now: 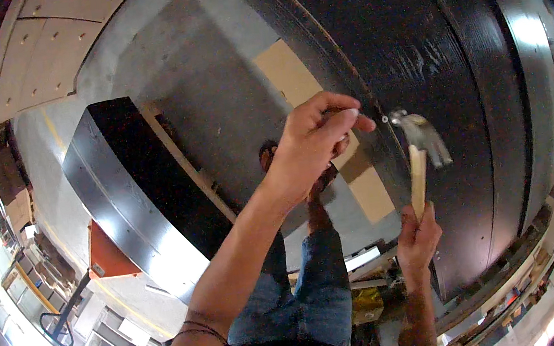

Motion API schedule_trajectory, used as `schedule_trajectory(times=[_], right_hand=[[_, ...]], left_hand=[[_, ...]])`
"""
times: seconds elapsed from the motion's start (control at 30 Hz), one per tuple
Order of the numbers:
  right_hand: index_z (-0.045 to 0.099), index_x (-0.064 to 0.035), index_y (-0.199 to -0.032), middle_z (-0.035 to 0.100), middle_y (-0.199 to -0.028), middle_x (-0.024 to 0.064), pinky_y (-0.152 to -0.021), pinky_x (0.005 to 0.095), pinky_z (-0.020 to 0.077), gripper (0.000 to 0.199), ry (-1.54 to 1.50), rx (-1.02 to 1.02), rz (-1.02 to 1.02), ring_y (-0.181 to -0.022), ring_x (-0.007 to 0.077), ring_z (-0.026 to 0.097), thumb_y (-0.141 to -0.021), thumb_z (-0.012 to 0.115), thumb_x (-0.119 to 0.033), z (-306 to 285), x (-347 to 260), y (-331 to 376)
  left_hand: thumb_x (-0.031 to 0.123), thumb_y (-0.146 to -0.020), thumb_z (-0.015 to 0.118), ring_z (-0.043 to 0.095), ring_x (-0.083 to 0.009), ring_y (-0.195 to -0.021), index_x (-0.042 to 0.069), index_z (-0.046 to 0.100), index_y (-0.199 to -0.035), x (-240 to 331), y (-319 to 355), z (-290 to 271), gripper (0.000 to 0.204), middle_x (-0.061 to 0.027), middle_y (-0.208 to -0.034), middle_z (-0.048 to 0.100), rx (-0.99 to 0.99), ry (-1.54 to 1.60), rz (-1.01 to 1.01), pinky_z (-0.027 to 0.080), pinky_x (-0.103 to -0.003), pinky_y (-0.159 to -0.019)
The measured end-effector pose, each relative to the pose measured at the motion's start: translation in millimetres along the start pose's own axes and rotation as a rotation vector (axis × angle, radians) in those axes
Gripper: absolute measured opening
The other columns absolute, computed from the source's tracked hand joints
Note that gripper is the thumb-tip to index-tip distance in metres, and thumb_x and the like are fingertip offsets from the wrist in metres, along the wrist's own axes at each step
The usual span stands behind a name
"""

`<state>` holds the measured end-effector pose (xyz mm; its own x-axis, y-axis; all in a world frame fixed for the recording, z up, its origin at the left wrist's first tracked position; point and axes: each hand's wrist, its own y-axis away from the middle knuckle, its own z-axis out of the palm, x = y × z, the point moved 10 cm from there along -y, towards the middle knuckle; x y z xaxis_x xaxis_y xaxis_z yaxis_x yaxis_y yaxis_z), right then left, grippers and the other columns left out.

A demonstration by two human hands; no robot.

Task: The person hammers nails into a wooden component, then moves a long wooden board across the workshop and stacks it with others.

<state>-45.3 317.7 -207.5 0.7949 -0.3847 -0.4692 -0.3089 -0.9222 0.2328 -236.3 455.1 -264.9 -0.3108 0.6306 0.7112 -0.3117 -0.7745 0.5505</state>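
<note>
My right hand (418, 237) is wrapped round the pale wooden handle of a claw hammer (419, 180). The metal hammer head is slightly blurred and hangs over the edge of a large black wooden panel (407, 53). Just left of the head, a small round, shiny spot (385, 119) shows on that edge; it looks like a nail head, but I cannot be sure. My left hand (319, 133) is close by, with thumb and fingers bent together in a pinch and the tips pointing at the edge. Whatever lies between those fingertips, if anything, is hidden.
A black box-like cabinet piece (134, 190) stands on the left, near an orange wedge-shaped thing (108, 252). Flat cardboard (289, 74) lies on the grey floor between it and the panel. Pale drawer fronts (44, 53) are at the upper left. Wood scraps are piled at the lower right.
</note>
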Motion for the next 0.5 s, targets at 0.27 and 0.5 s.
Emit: schedule_trajectory(times=[0.27,0.5], right_hand=[[0.05,-0.002,-0.083,0.038,-0.055,0.0018,-0.044,0.0278,0.0269,0.022,-0.178,0.059,0.071,-0.049,0.0085,0.033,-0.093,0.052,-0.022,2,3,-1],[0.051,-0.0034,-0.083,0.039,-0.056,-0.002,-0.045,0.0244,0.0268,0.023,-0.246,0.021,0.174,-0.051,0.0051,0.034,-0.093,0.052,-0.024,3,12,3]], left_hand=[[0.013,-0.081,0.055,0.067,-0.0195,-0.069,-0.003,0.065,-0.087,23,-46,23,0.02,-0.0122,-0.071,0.067,0.075,-0.648,0.266,0.052,-0.029,-0.066],[0.013,-0.076,0.055,0.065,-0.0244,-0.062,0.0,0.067,-0.085,30,-50,44,0.019,-0.0147,-0.071,0.066,0.046,-0.948,0.375,0.051,-0.035,-0.062]])
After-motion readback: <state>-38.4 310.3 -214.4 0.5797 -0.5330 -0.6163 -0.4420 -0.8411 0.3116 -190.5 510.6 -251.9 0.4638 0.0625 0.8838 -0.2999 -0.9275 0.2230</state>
